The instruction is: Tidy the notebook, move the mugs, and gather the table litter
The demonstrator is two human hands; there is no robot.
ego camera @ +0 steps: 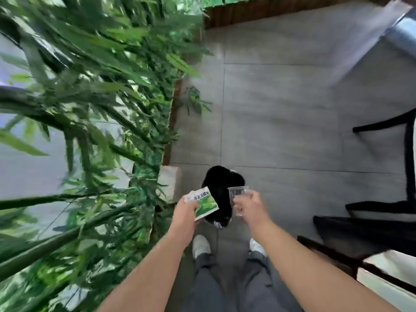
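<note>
I stand on a grey tiled floor, both arms stretched out over a bin lined with a black bag (pixel 221 183). My left hand (pixel 185 213) grips a green and white packet (pixel 203 202) at the bin's left edge. My right hand (pixel 251 209) holds a clear plastic cup (pixel 237 198) by its side, at the bin's right edge. Packet and cup hang above the bin's opening, roughly level with each other. No notebook or mug is in view.
Tall green bamboo-like plants (pixel 85 131) fill the left half, close to my left arm. A dark chair (pixel 405 149) and the dark edge of a table (pixel 360 230) stand to the right. My feet in white shoes (pixel 201 245) are just behind the bin.
</note>
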